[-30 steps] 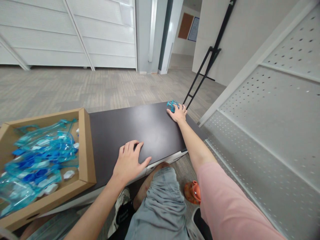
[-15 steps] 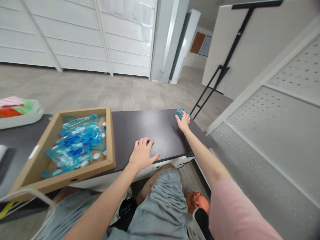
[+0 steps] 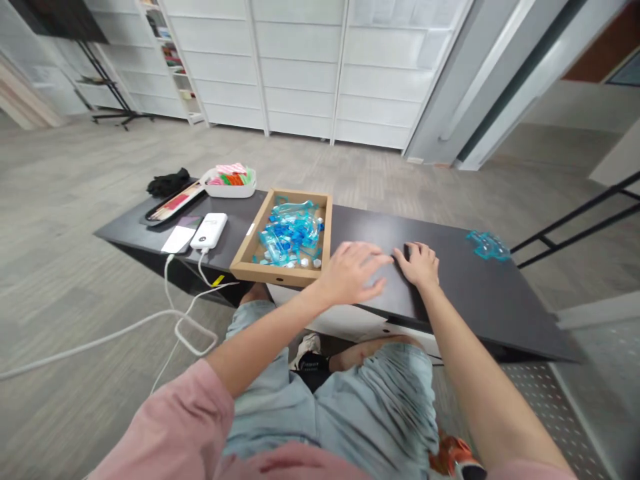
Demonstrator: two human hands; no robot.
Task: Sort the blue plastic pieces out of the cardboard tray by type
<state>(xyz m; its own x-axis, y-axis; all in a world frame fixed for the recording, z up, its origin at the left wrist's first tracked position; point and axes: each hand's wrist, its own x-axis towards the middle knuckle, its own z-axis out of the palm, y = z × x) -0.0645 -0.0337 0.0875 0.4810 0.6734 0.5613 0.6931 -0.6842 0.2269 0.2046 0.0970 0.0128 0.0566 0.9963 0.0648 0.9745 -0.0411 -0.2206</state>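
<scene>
My left hand (image 3: 353, 272) hovers over the dark tabletop (image 3: 475, 293), just right of the cardboard box (image 3: 243, 259). Its fingers are apart and hold nothing. Close by on the right, my right hand (image 3: 420, 264) is low over the tabletop or touching it, fingers stretched out and no object seen in them. Inside the box lies a heap of translucent blue plastic pieces (image 3: 295, 230), mixed with small white ones (image 3: 305, 263). A separate translucent light-blue plastic piece (image 3: 487, 245) rests near the table's right end, apart from both hands.
Left of the box are a white basket (image 3: 233, 191) of colourful items, a black tray (image 3: 175, 203), a white power bank (image 3: 209, 231) with cables, and a black cloth-like bundle (image 3: 169, 182). A black metal stand (image 3: 555, 240) is beyond the right end.
My right hand has left the light-blue piece at the right end and come back leftward. My left hand has risen off the tabletop. The camera has turned left.
</scene>
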